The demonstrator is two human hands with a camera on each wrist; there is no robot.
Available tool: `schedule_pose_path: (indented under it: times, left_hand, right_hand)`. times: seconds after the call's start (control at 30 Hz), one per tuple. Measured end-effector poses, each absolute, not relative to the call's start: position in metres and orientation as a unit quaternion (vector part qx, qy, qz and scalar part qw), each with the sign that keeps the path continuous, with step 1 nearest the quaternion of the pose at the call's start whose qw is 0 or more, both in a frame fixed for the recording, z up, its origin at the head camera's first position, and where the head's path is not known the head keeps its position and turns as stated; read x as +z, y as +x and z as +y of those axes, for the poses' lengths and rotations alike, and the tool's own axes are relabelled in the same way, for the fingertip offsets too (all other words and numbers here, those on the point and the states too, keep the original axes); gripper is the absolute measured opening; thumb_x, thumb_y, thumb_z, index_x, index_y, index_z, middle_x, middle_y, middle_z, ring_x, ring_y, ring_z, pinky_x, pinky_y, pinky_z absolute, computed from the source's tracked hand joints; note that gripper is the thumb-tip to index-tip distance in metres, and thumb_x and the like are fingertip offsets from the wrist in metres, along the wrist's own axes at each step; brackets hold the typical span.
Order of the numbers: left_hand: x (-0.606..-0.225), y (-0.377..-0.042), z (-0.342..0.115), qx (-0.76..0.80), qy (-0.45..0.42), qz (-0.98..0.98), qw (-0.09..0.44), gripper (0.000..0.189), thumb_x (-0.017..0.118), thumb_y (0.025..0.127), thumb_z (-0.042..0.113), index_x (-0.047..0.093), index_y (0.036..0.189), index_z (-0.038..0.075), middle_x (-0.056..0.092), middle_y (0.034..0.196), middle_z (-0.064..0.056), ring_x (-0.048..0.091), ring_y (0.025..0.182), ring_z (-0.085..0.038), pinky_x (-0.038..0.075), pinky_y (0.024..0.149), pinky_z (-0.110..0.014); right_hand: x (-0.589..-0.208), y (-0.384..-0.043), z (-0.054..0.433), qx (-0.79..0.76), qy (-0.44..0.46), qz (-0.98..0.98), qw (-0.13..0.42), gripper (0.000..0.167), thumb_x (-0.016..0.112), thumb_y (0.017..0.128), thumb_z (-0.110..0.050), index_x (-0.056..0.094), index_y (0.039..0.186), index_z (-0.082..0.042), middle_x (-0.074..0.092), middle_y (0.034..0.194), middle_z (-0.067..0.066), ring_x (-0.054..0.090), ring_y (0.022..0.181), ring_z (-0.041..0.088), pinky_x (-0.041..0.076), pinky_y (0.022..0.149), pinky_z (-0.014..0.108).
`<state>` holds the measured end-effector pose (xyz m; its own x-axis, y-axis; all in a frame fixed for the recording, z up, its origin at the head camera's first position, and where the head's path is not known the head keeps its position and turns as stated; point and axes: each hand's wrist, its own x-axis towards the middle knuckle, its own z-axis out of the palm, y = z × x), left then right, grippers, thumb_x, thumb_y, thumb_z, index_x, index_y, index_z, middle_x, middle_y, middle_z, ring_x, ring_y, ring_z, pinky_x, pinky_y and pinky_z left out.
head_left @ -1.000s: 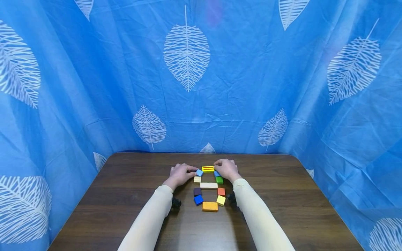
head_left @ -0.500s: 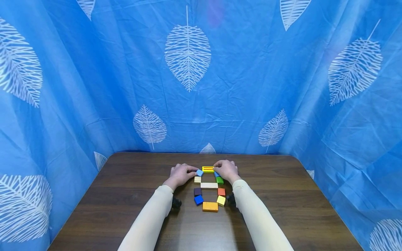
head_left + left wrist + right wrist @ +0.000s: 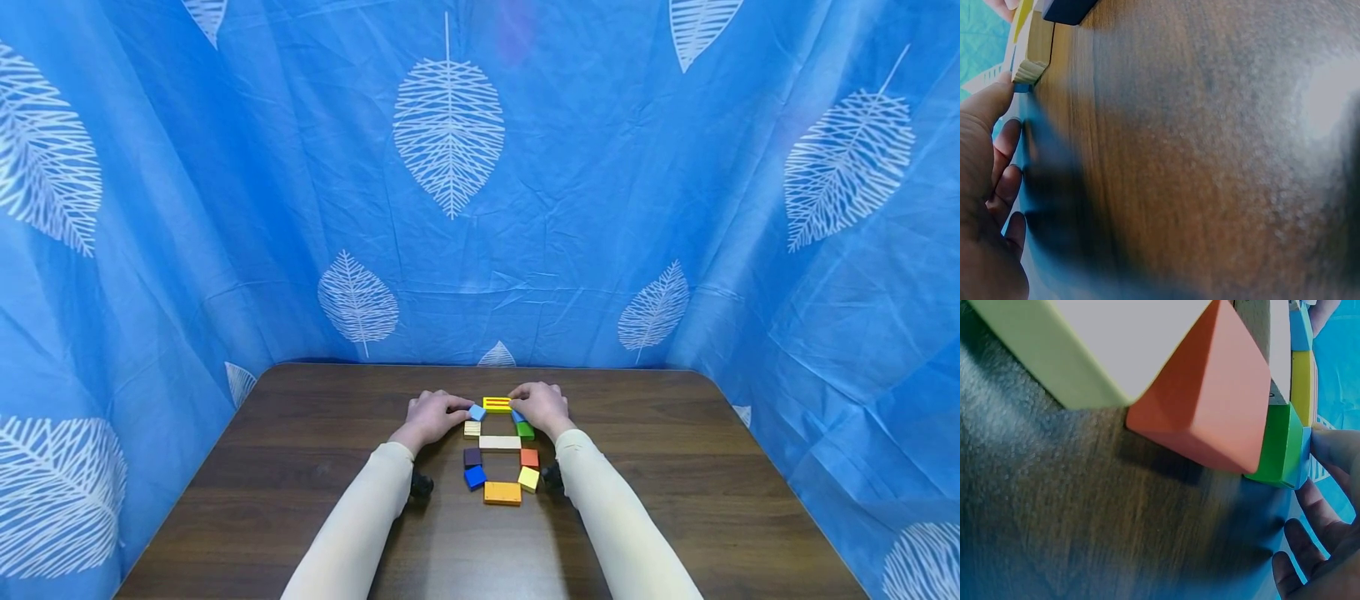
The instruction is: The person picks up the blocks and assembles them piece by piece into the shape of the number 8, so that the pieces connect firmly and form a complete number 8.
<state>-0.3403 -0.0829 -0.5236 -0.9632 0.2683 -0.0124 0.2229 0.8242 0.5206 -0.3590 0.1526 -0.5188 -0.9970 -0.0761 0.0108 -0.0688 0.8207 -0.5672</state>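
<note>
Small coloured blocks form a ring with a crossbar on the table. At its upper left, my left hand (image 3: 432,416) holds a light blue block (image 3: 477,412) by thumb and index finger; the left wrist view largely hides that block behind a striped wooden block (image 3: 1033,53). My right hand (image 3: 542,406) pinches a blue block (image 3: 1304,458) at the upper right, beside a green block (image 3: 1279,447). Between the two hands lies a yellow block with red stripes (image 3: 497,405). Below it is a long pale wooden block (image 3: 499,443).
Nearer to me lie a dark purple block (image 3: 472,457), a blue block (image 3: 475,477), an orange block (image 3: 502,493), a pale yellow block (image 3: 528,478) and a red-orange block (image 3: 529,458). The brown wooden table (image 3: 675,500) ends at a blue leaf-patterned curtain (image 3: 555,208).
</note>
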Motion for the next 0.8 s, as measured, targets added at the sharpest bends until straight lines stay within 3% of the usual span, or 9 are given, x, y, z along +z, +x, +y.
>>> schedule_pose_path:
  times: [0.8]
  left_hand:
    - [-0.5247, -0.3425, -0.0829, 0.266, 0.132, 0.954, 0.039, 0.033, 0.068, 0.099, 0.038, 0.073, 0.13, 0.028, 0.068, 0.123, -0.001, 0.049, 0.112, -0.027, 0.032, 0.104, -0.057]
  right_hand:
    - [-0.5162, -0.3589, 0.1527, -0.298, -0.035, 0.954, 0.007, 0.019, 0.07, 0.098, -0.026, 0.08, 0.11, -0.017, 0.072, 0.12, 0.007, 0.048, 0.115, 0.037, 0.034, 0.096, 0.057]
